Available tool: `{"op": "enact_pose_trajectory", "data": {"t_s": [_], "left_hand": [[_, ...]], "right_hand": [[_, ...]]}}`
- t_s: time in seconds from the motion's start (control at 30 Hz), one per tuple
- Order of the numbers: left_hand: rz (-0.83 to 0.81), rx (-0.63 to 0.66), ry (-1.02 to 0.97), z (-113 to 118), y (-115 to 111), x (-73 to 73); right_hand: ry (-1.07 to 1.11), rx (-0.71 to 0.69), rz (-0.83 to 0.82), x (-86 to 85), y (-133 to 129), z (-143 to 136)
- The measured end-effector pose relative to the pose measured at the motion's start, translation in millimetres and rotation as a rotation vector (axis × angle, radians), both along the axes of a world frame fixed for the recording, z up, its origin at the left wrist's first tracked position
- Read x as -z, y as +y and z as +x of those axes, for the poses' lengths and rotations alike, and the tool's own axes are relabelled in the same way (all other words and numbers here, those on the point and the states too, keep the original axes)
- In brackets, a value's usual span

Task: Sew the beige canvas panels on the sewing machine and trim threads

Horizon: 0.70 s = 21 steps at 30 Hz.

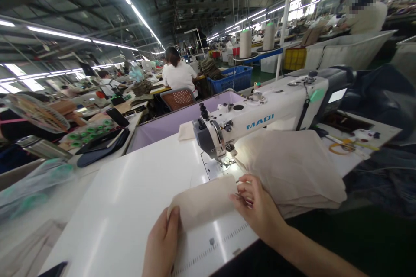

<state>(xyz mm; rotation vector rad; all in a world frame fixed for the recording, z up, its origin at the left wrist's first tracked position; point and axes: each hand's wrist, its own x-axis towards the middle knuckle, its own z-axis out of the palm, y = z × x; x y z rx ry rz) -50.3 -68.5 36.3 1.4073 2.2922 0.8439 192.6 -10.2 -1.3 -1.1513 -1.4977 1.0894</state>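
Observation:
A beige fabric piece (204, 201) lies in front of the needle area of a white sewing machine (266, 108). My left hand (162, 240) is closed on its left end, thumb on top. At the fabric's right edge, my right hand (256, 205) has its fingers curled around a small dark metal tool, mostly hidden by the fingers; its kind does not show clearly. Just right of that hand, a stack of beige fabric pieces (292, 169) rests beside the machine. The machine's lamp lights the needle plate (227, 162).
The white table (130, 194) has a printed ruler along its front edge. Orange-handled scissors (342, 146) lie at the right. Behind the table is a lilac-lined bin (162, 127). Thread cones (246, 44) stand behind the machine. A co-worker (178, 71) sits ahead, facing away.

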Motion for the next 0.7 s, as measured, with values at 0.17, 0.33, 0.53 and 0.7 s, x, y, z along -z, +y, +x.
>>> {"op": "enact_pose_trajectory", "data": {"t_s": [0.17, 0.33, 0.53, 0.7], "left_hand": [[0.002, -0.012, 0.010, 6, -5, -3.7], [-0.040, 0.003, 0.075, 2, -7, 6.3], [-0.149, -0.016, 0.145, 5, -4, 7.8], [-0.255, -0.084, 0.201, 7, -3, 3.4]], "right_hand": [[-0.177, -0.054, 0.081, -1.3, -6, 8], [-0.309, -0.174, 0.109, -3.5, 4, 3], [-0.403, -0.239, 0.090, -9.0, 13, -2], [-0.427, -0.234, 0.083, -11.3, 18, -5]]}}
